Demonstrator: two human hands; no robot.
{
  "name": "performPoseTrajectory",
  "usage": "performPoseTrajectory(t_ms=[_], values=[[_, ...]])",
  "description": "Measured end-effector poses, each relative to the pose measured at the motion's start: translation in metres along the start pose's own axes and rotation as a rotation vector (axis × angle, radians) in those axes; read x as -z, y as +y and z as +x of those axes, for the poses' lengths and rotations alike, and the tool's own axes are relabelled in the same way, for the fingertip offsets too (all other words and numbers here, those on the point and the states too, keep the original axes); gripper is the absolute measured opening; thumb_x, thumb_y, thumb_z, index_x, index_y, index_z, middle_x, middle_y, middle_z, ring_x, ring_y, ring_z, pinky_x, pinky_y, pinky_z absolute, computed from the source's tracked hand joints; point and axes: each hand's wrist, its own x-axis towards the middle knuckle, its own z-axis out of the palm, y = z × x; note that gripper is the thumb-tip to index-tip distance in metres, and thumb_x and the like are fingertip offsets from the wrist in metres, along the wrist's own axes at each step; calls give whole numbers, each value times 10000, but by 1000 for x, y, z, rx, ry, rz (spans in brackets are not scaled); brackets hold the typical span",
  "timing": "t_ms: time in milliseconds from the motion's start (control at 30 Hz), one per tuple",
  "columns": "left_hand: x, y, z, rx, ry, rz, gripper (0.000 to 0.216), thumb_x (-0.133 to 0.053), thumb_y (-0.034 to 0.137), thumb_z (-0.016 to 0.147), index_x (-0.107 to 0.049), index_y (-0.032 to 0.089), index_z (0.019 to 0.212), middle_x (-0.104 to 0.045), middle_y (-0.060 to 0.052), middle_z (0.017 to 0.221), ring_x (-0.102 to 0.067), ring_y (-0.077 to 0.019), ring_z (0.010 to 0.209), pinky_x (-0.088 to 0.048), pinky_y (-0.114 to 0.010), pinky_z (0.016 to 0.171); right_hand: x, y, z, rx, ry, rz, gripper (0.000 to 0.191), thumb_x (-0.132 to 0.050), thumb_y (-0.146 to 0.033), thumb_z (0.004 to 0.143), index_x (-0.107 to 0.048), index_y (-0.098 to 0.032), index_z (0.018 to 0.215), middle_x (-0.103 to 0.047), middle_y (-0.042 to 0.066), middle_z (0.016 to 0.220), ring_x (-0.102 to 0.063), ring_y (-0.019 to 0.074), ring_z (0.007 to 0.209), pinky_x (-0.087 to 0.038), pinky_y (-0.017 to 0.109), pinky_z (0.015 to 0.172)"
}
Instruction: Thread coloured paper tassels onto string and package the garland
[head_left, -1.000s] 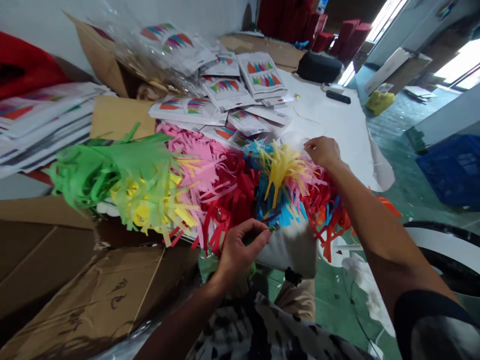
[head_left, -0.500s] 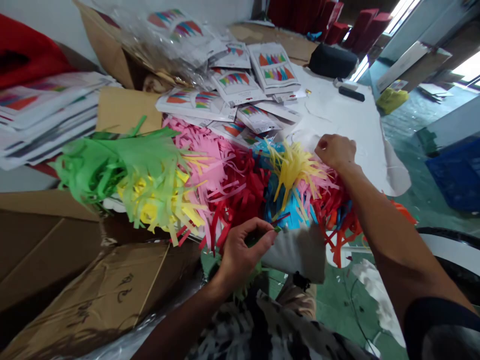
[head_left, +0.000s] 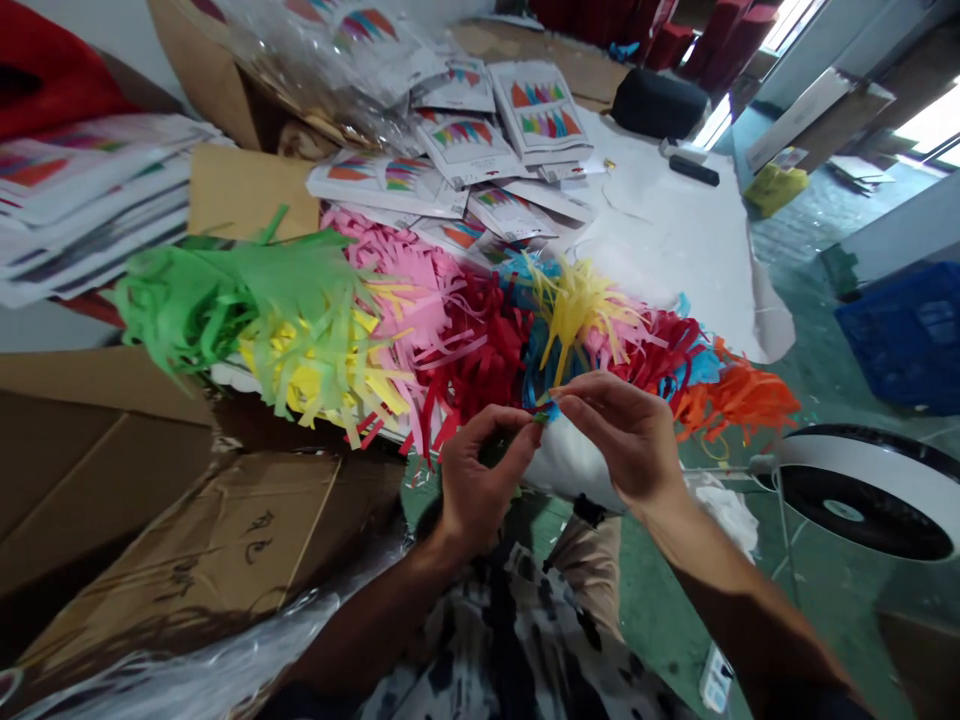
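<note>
My left hand (head_left: 484,470) pinches a small green tissue paper piece (head_left: 541,417) between thumb and forefinger. Thumb and forefinger of my right hand (head_left: 626,430) are pressed together just beside it; what they grip is too small to make out. Both hands are at the front edge of the table. Right behind them hangs a yellow tissue tassel (head_left: 577,300) over blue strips. Red tassels (head_left: 487,345), pink tassels (head_left: 409,300) and green tassels (head_left: 240,295) lie in a row to the left. An orange tassel (head_left: 739,395) lies at the right end.
Printed packets (head_left: 465,150) are heaped at the back of the table (head_left: 660,230). Paper stacks (head_left: 82,205) stand at the left, above an open cardboard box (head_left: 225,550). A white and black fan (head_left: 862,490) is at the right, with a blue crate (head_left: 900,335) beyond.
My right hand has come from the far side of the tassels down and left to meet my left hand. My left hand still pinches the green piece. The view has shifted slightly.
</note>
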Motion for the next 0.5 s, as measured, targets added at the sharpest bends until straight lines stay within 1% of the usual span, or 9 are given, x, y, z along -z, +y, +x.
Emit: performPoseTrajectory(t_ms=[67,167,333,500], values=[[-1,1,-3,-7,-2,2,142,-773,317,932,-754,191,869,-722,10,757,-603,-93,644,-482,-199,630,1,6,-7,-17,-17,15,48,-805,-332,935,-826,-325,978,-772,-8,971,-713,150,894,-534,292,798],[-4,2,-6,-10,-10,4,146,-775,318,929,-753,190,863,-729,7,770,-620,-98,664,-495,-198,641,5,8,-12,-9,-37,14,64,-800,-322,942,-830,-328,998,-762,-1,980,-709,153,906,-525,300,807],[-7,3,-8,-6,-34,2,150,-773,314,928,-750,187,852,-727,11,762,-617,-95,659,-500,-193,637,6,6,-21,14,-13,26,76,-786,-300,953,-826,-325,1013,-755,1,983,-705,155,920,-529,311,830],[-9,2,-11,-19,-73,11,135,-773,305,932,-760,185,872,-737,2,785,-644,-109,700,-516,-205,668,7,5,-26,17,20,-14,40,-768,-303,962,-803,-283,970,-735,9,954,-678,155,904,-520,319,827]])
